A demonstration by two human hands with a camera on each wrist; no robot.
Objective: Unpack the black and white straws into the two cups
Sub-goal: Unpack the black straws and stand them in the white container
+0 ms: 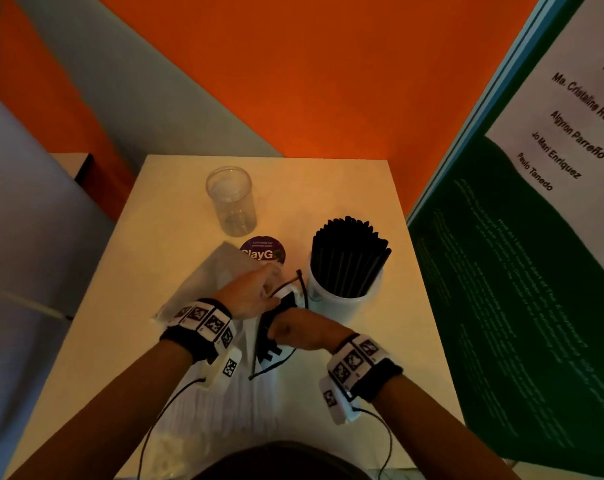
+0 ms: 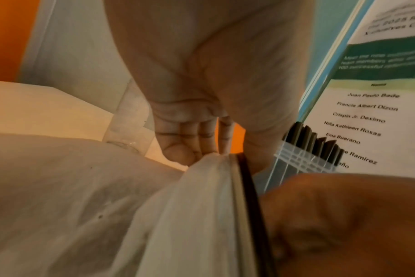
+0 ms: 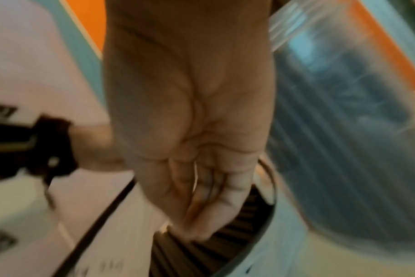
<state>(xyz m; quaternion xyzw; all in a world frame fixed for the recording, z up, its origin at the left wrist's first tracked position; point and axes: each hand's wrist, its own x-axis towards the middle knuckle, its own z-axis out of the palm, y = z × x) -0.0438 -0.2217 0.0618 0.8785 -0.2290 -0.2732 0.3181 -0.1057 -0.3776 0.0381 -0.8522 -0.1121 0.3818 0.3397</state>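
A clear bag with a black rim [image 1: 303, 289] lies on the table, with black straws [image 1: 270, 351] inside it. My left hand [image 1: 275, 295] pinches the bag's rim [image 2: 225, 168] and holds the mouth up. My right hand [image 1: 280, 336] reaches into the mouth, fingers [image 3: 201, 224] curled on the ends of the black straws [image 3: 228, 236]. Just right of the hands a white cup [image 1: 349, 306] stands packed with upright black straws [image 1: 349, 251]. An empty clear cup [image 1: 232, 202] stands at the back left. A pale packet [image 1: 203, 275], seemingly white straws, lies under my left wrist.
A round purple sticker [image 1: 263, 252] is on the cream table [image 1: 345, 188] between the cups. An orange wall is behind, and a green and white poster board [image 1: 522, 271] stands along the right edge. Wrist cables [image 1: 162, 410] trail toward me.
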